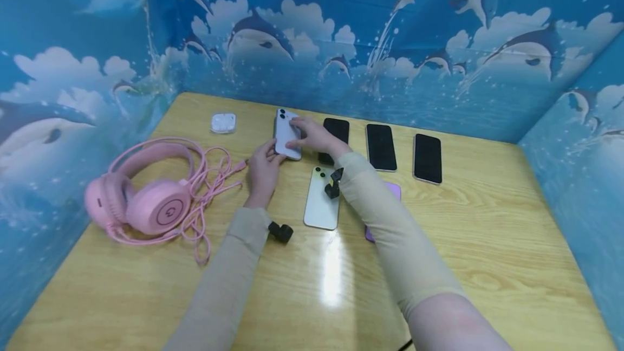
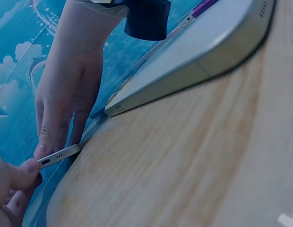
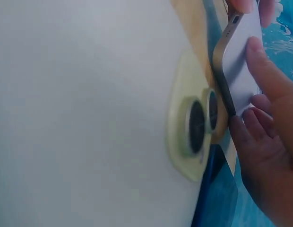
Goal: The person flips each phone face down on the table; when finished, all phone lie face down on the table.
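Note:
At the back of the table, both hands are on a pale lavender phone, its back with two camera lenses facing up. My left hand pinches the phone's lower left end, thumb on top and fingers below, as the left wrist view shows. My right hand reaches across from the right and grips the phone, its thumb on the back and other fingers at the edge. The phone looks slightly tilted up from the table. Nearer to me lies a pale yellow-green phone, back up, under the right wrist.
Pink headphones with a tangled cable lie at left, near a small clear case. Three dark-screened phones, the nearest one partly behind the right hand, stand in a row to the right. A purple phone is mostly hidden under the right forearm.

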